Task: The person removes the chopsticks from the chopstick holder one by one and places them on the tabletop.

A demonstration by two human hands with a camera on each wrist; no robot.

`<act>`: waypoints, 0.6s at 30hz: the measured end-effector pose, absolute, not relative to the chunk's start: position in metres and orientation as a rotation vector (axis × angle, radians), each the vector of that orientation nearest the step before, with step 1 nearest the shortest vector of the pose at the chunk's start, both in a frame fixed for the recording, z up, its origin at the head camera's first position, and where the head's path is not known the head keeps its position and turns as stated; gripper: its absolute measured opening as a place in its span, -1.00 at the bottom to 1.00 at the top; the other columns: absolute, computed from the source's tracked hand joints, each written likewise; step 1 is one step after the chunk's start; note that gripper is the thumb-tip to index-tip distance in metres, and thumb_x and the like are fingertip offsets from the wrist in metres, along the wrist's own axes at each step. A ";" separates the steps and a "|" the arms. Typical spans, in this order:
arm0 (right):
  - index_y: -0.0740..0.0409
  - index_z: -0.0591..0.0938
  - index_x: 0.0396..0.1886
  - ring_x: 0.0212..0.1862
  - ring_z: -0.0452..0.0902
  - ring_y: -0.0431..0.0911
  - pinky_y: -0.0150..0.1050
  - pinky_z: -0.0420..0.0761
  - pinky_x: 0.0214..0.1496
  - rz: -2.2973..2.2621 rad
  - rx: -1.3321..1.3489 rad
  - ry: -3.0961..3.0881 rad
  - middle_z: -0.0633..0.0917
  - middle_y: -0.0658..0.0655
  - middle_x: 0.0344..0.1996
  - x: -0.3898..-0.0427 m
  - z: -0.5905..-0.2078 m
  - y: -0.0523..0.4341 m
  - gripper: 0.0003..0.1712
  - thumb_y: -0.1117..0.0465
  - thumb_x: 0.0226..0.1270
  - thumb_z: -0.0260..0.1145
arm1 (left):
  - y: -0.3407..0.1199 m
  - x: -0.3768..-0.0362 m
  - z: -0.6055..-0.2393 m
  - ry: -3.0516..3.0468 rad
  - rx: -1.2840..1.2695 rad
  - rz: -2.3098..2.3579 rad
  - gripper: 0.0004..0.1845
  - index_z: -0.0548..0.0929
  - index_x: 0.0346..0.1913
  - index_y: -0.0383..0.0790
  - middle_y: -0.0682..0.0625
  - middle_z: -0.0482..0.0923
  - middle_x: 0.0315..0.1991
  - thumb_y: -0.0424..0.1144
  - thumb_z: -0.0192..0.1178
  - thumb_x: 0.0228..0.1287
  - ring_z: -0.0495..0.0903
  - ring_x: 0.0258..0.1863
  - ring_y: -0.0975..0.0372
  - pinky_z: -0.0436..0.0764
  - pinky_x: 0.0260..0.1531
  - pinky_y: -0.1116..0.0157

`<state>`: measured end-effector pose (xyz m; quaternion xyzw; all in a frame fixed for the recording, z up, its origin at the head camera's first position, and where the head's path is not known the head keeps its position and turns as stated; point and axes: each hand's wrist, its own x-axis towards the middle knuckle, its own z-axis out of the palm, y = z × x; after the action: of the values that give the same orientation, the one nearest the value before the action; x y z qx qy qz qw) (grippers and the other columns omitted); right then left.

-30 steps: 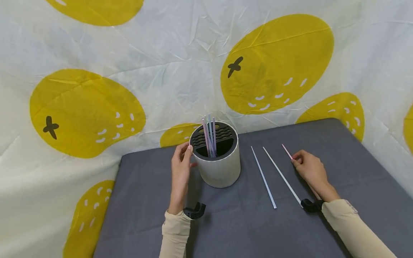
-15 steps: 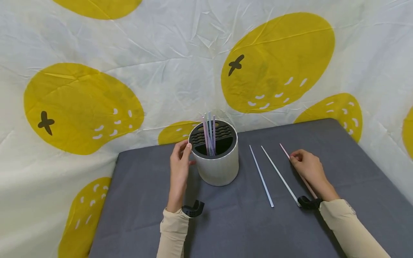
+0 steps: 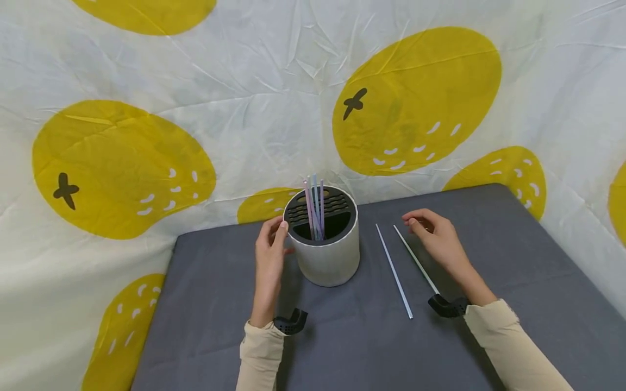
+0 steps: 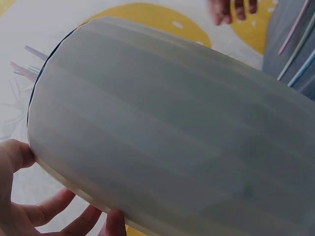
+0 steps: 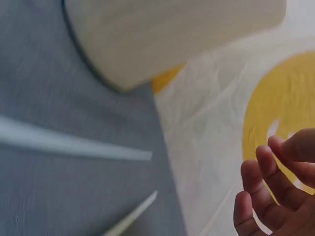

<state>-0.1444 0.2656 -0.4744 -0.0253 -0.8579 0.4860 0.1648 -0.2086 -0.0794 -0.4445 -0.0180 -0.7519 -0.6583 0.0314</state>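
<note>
A pale round straw holder (image 3: 329, 260) with a black slotted insert stands on the grey table (image 3: 220, 326), with several pastel straws (image 3: 315, 209) upright in it. My left hand (image 3: 271, 244) grips its left side, thumb at the rim and fingers round the wall (image 4: 162, 137). My right hand (image 3: 432, 233) hovers over the far end of a white straw (image 3: 415, 259), fingers loosely curled (image 5: 275, 191) with nothing seen between them. A light blue straw (image 3: 393, 271) lies to its left. A pink straw (image 4: 293, 29) shows in the left wrist view; in the head view my right arm hides it.
A white cloth backdrop with large yellow fruit prints (image 3: 415, 98) rises right behind the table and along its right side. Black camera mounts sit on both wrists (image 3: 290, 321) (image 3: 447, 306). The table's left edge lies near my left arm.
My right hand left the pink straw and moved left, now above the white straw's far end. My left hand stays on the holder.
</note>
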 end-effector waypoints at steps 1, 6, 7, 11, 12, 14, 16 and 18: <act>0.24 0.72 0.06 -0.24 0.61 -0.41 -0.53 0.60 -0.18 1.421 -0.049 -2.417 0.75 -0.03 -0.18 -0.145 -0.471 0.260 -0.75 0.21 0.61 0.22 | -0.079 -0.209 -0.444 -2.322 -0.056 -2.022 -0.56 0.59 0.33 -0.13 -0.11 0.60 0.26 0.02 0.15 0.58 0.60 0.14 0.08 0.74 -0.14 0.19; 0.18 0.71 0.10 -0.06 0.65 -0.38 -0.56 0.60 -0.01 1.494 0.020 -2.359 0.75 -0.04 -0.06 -0.147 -0.454 0.234 -0.74 0.17 0.63 0.21 | -0.077 -0.209 -0.444 -2.346 -0.068 -2.017 -0.54 0.58 0.34 -0.13 -0.13 0.59 0.29 0.05 0.15 0.58 0.61 0.19 0.06 0.74 -0.14 0.18; 0.16 0.71 0.11 -0.03 0.65 -0.37 -0.55 0.59 0.02 1.495 0.038 -2.356 0.76 0.02 -0.03 -0.147 -0.450 0.229 -0.73 0.16 0.63 0.21 | -0.076 -0.209 -0.444 -2.345 -0.065 -2.017 -0.54 0.58 0.34 -0.13 -0.13 0.59 0.29 0.05 0.15 0.58 0.60 0.19 0.06 0.75 -0.14 0.18; 0.06 0.71 0.13 0.01 0.61 -0.33 -0.49 0.53 0.09 1.462 0.129 -2.339 0.75 0.11 0.05 -0.152 -0.437 0.210 -0.75 0.14 0.62 0.22 | -0.077 -0.209 -0.444 -2.338 -0.038 -2.003 -0.54 0.59 0.33 -0.12 -0.10 0.60 0.28 0.05 0.16 0.57 0.60 0.17 0.06 0.75 -0.16 0.20; 0.05 0.71 0.13 0.00 0.61 -0.30 -0.48 0.52 0.09 1.447 0.156 -2.328 0.75 0.10 0.04 -0.153 -0.434 0.206 -0.75 0.16 0.61 0.24 | -0.077 -0.209 -0.444 -2.336 -0.033 -2.000 -0.55 0.59 0.33 -0.12 -0.10 0.60 0.28 0.05 0.16 0.57 0.60 0.17 0.06 0.74 -0.16 0.21; 0.05 0.72 0.12 -0.01 0.59 -0.26 -0.47 0.51 0.10 1.405 0.217 -2.304 0.74 0.08 0.02 -0.156 -0.430 0.196 -0.76 0.21 0.58 0.27 | -0.078 -0.208 -0.444 -2.332 -0.028 -2.000 -0.55 0.60 0.32 -0.10 -0.09 0.60 0.28 0.05 0.16 0.57 0.61 0.16 0.07 0.74 -0.18 0.23; 0.07 0.73 0.11 -0.01 0.57 -0.21 -0.44 0.49 0.08 1.363 0.283 -2.274 0.74 0.06 0.00 -0.158 -0.425 0.186 -0.76 0.27 0.53 0.31 | -0.079 -0.208 -0.444 -2.327 -0.026 -2.003 -0.56 0.60 0.32 -0.10 -0.09 0.60 0.27 0.04 0.16 0.57 0.61 0.16 0.07 0.74 -0.19 0.24; 0.09 0.73 0.10 0.01 0.54 -0.17 -0.38 0.49 0.11 1.310 0.346 -2.253 0.74 0.06 0.00 -0.160 -0.421 0.176 -0.74 0.31 0.47 0.36 | -0.080 -0.208 -0.444 -2.324 -0.022 -2.007 -0.57 0.60 0.31 -0.10 -0.08 0.61 0.27 0.04 0.17 0.57 0.61 0.15 0.08 0.73 -0.20 0.25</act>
<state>-0.1600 0.1764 -0.4206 0.1274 -0.8290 0.4820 0.2533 -0.2080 -0.0796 -0.4439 -0.0071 -0.7564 -0.6531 0.0355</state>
